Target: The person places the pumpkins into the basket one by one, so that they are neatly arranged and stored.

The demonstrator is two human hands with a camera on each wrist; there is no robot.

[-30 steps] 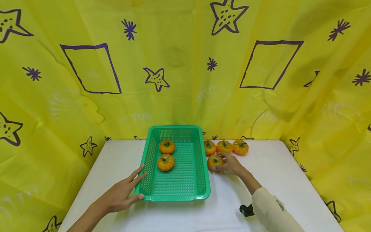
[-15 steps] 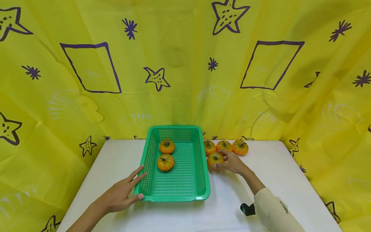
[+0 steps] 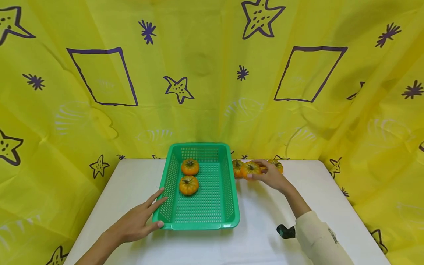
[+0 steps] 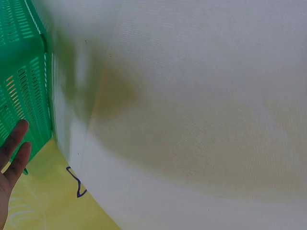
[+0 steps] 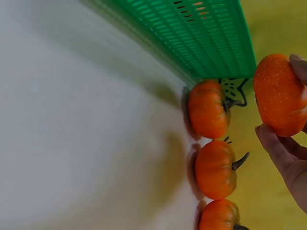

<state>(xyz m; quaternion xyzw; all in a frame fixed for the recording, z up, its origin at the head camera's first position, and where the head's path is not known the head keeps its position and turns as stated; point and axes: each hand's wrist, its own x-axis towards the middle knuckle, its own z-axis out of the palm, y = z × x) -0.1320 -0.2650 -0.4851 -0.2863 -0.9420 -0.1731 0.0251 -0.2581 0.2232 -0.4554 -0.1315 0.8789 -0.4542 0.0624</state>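
A small orange pumpkin is held by my right hand, thumb and fingertips pinching its sides. In the right wrist view it hangs above the table, apart from a row of three pumpkins to the right of the green plastic basket. The held pumpkin and hand partly hide that row in the head view. Inside the basket, toward its left side, sit two more pumpkins, one behind and one in front. My left hand touches the basket's left rim with fingers spread and fairly straight.
The white table is enclosed by yellow curtains with printed stars, close behind the basket and the pumpkin row. A small black device sits by the right sleeve.
My right hand has lifted the front pumpkin off the table and moved it up and slightly right, in front of the row. The left hand and basket have stayed about still.
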